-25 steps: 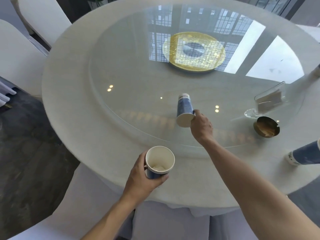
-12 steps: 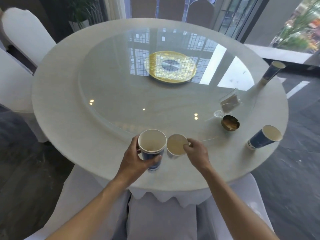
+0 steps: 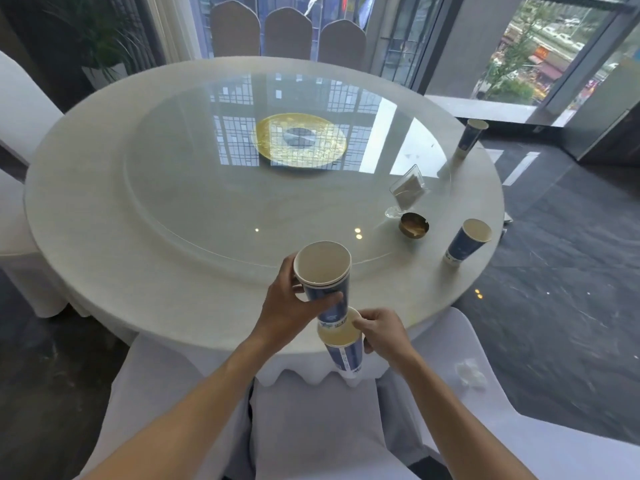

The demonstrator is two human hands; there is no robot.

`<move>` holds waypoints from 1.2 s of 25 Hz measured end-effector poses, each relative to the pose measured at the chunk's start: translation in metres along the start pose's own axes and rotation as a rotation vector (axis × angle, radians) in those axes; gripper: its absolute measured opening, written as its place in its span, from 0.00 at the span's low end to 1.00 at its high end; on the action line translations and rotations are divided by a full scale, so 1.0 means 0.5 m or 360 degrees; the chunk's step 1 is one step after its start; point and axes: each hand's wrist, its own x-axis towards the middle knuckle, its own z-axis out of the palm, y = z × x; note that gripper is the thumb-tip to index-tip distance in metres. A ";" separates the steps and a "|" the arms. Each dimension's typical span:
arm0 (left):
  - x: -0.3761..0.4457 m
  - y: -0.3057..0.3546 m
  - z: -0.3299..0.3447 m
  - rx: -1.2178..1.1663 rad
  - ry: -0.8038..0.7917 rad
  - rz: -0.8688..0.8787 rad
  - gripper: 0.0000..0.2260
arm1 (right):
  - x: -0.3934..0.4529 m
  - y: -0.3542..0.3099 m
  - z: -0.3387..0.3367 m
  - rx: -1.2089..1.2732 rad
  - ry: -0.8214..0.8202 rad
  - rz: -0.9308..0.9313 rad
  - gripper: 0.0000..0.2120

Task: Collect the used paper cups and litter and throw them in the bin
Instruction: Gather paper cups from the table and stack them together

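Observation:
My left hand (image 3: 289,308) grips a stack of blue-and-white paper cups (image 3: 323,271), held upright above the table's near edge. Directly under that stack, my right hand (image 3: 382,329) pinches another blue paper cup (image 3: 344,351) by its rim; the stack's base sits at this cup's mouth. Two more blue cups stand on the round white table (image 3: 104,216): one at the right edge (image 3: 467,240), one farther back on the right (image 3: 471,136). A crumpled white tissue (image 3: 471,374) lies on the chair seat at my right.
A glass turntable (image 3: 207,174) with a gold centre disc (image 3: 301,140) fills the tabletop. A clear napkin holder (image 3: 407,190) and a brass ashtray (image 3: 414,224) sit on its right side. White-covered chairs (image 3: 311,420) ring the table; dark floor lies to the right.
Both hands drew back from the turntable toward the table's near edge. The right hand carried its cup from beside the left hand's stack to beneath it.

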 end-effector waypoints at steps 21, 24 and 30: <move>-0.155 -0.052 0.117 -0.0229 -0.0621 -0.0397 0.31 | -0.219 0.110 -0.039 0.0801 -0.0144 0.0119 0.15; -0.171 -0.044 0.190 -0.0200 -0.0544 -0.0388 0.25 | -0.244 0.148 -0.108 0.1086 -0.0268 -0.0048 0.16; -0.228 0.007 0.386 -0.0434 -0.0339 -0.0462 0.23 | -0.330 0.254 -0.264 0.0842 -0.0308 -0.0238 0.22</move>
